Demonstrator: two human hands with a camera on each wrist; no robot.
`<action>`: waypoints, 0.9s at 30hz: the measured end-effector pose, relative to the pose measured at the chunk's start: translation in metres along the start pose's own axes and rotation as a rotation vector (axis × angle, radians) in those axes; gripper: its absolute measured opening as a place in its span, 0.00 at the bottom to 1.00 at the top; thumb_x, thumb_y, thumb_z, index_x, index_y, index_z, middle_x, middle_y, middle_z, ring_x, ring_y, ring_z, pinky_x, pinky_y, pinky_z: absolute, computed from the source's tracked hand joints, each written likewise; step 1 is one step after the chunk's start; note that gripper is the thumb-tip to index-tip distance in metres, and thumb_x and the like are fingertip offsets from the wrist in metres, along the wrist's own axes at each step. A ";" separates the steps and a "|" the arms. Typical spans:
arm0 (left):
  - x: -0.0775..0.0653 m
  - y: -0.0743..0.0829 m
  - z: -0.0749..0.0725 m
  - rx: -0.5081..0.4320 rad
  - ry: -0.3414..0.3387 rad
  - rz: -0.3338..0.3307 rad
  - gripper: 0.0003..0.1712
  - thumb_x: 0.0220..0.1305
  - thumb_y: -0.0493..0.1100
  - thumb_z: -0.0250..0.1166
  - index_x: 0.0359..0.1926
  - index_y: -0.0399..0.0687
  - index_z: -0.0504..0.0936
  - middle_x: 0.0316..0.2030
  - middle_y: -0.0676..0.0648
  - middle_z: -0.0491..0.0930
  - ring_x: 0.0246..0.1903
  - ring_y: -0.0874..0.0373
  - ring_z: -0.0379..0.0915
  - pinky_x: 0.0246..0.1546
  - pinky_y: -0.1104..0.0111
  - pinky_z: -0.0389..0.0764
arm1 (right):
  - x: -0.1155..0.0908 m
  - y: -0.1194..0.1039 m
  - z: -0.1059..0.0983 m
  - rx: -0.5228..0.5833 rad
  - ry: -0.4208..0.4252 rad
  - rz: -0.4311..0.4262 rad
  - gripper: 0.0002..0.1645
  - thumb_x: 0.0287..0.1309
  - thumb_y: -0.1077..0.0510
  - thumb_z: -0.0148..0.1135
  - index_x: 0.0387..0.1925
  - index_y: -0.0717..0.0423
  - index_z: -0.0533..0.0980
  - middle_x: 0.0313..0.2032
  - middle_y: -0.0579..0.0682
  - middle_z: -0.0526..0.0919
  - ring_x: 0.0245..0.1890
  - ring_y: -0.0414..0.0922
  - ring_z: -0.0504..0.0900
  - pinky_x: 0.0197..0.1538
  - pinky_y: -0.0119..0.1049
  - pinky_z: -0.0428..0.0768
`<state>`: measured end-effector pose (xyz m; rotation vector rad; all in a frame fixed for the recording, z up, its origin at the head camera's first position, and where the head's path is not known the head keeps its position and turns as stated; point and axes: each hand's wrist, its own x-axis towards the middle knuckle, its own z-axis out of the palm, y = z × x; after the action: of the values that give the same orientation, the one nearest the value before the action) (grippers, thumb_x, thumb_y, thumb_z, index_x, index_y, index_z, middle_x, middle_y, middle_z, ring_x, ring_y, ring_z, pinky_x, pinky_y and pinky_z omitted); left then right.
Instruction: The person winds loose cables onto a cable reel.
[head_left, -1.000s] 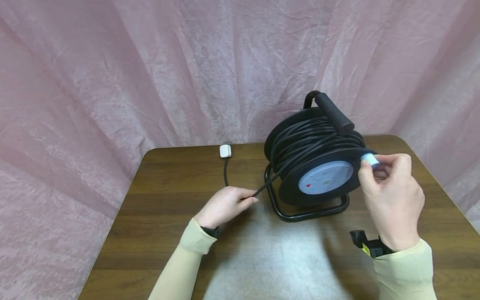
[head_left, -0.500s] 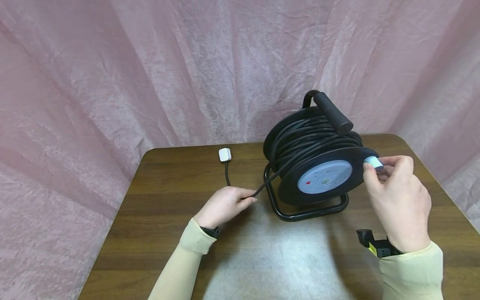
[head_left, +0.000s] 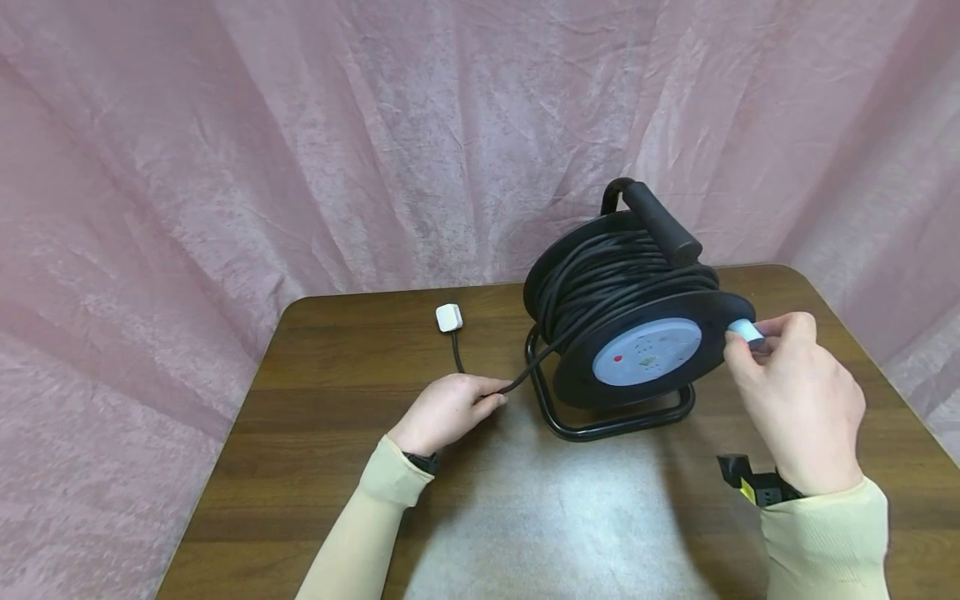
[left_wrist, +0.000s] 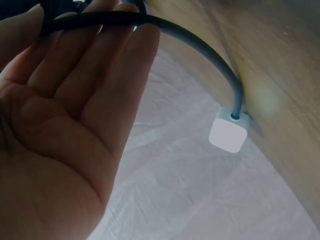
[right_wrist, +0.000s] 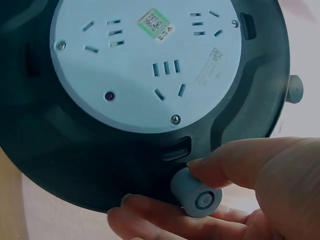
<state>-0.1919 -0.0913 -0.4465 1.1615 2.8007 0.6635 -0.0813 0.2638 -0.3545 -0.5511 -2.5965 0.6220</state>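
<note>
A cable reel (head_left: 573, 379) wound with black cable stands on the table right of centre, a pale socket panel (head_left: 647, 352) on its front. My left hand (head_left: 450, 406) holds the cable (head_left: 528, 372) between thumb and fingers, left of the reel. From there the cable runs back to a white plug (head_left: 449, 317), which also appears in the left wrist view as a bright block (left_wrist: 228, 134). At the reel's right rim, my right hand (head_left: 806, 408) pinches the light crank knob (head_left: 744, 331). The right wrist view shows thumb and fingers around that knob (right_wrist: 196, 192).
The reel rests on a black tubular stand (head_left: 611, 432) with a black carrying handle (head_left: 660, 223) above. Under everything is a brown wooden table (head_left: 330, 492). A pink curtain (head_left: 420, 150) hangs behind the table's back edge.
The right hand and the knob have moved slightly to the right and down. The white plug has slid a little toward the left hand, which has stayed almost in place.
</note>
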 end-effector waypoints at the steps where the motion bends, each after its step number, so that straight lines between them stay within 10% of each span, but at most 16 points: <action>1: 0.000 0.000 0.000 0.001 0.001 0.001 0.15 0.71 0.48 0.62 0.55 0.55 0.85 0.44 0.58 0.85 0.43 0.68 0.79 0.46 0.68 0.80 | 0.000 0.001 0.000 -0.007 -0.010 0.002 0.25 0.68 0.44 0.49 0.50 0.62 0.70 0.38 0.62 0.86 0.26 0.63 0.79 0.19 0.46 0.63; 14: 0.002 0.001 0.000 -0.038 0.026 0.016 0.15 0.71 0.49 0.62 0.55 0.55 0.85 0.43 0.59 0.85 0.38 0.71 0.77 0.42 0.68 0.80 | 0.006 0.010 0.002 -0.119 -0.223 0.016 0.29 0.71 0.41 0.43 0.44 0.67 0.68 0.23 0.61 0.78 0.21 0.58 0.75 0.18 0.49 0.65; 27: 0.003 -0.001 0.001 -0.003 0.022 0.017 0.13 0.72 0.49 0.61 0.53 0.58 0.86 0.40 0.62 0.84 0.34 0.72 0.75 0.42 0.68 0.80 | 0.004 0.012 0.006 -0.172 -0.264 -0.020 0.26 0.70 0.44 0.46 0.34 0.66 0.64 0.17 0.58 0.70 0.17 0.56 0.71 0.15 0.49 0.64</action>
<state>-0.1944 -0.0899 -0.4477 1.1854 2.8096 0.6858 -0.0840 0.2732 -0.3642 -0.5262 -2.9208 0.4964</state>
